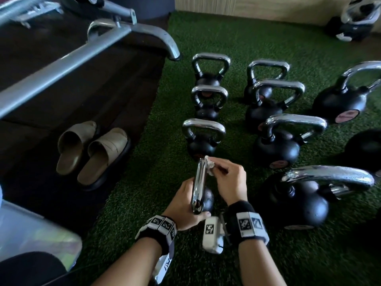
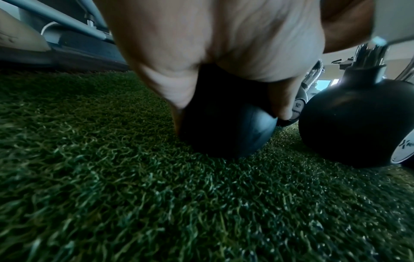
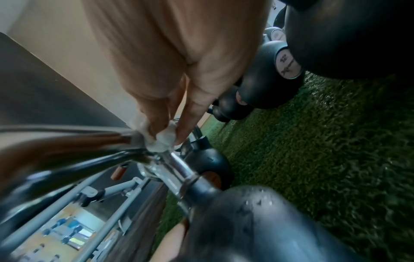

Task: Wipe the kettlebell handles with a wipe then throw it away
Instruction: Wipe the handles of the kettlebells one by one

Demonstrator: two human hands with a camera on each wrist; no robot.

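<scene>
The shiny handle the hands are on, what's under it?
Under the handle sits its black ball on green turf. The left hand steadying it and the right hand holding the wipe hide most of the ball.

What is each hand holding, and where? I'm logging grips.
Left hand grips the kettlebell at its handle; right hand pinches the wipe against the handle's far end.

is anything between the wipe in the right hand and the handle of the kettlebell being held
Nothing visible. The right hand pinches the wipe directly against the far end of the chrome handle, while the left hand grips the kettlebell.
</scene>
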